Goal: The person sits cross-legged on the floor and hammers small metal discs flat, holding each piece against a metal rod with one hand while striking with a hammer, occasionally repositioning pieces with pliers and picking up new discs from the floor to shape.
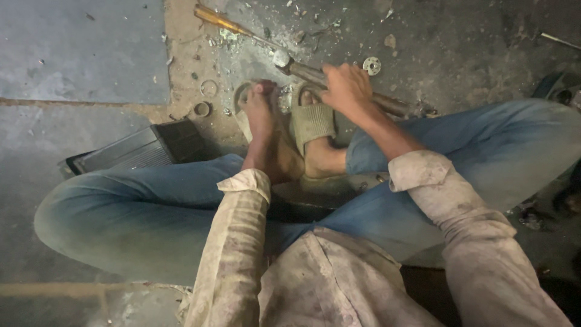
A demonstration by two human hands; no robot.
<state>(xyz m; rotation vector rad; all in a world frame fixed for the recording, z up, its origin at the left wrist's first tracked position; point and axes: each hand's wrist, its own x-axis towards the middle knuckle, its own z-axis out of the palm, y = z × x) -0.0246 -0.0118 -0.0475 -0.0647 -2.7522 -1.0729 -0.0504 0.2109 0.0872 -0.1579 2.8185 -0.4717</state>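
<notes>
My right hand [346, 89] is closed around the handle of a hammer [387, 103], which lies slanted just above the floor. Its metal head [281, 59] points up-left. My left hand [261, 112] reaches down past my knee, fingertips pinched together on a small metal part [265, 86] resting on a round ring-shaped piece [241, 94]. The hammer head hangs just right of and above that part. My foot in an olive sandal [311, 121] sits between the two hands. What lies under the left fingers is mostly hidden.
A screwdriver with an amber handle [218, 18] lies at the top. A washer [371, 65] and two small metal rings [209, 88] [201, 109] sit on the gritty floor. A black ribbed box [139, 148] lies by my left knee. My legs in jeans cross the view.
</notes>
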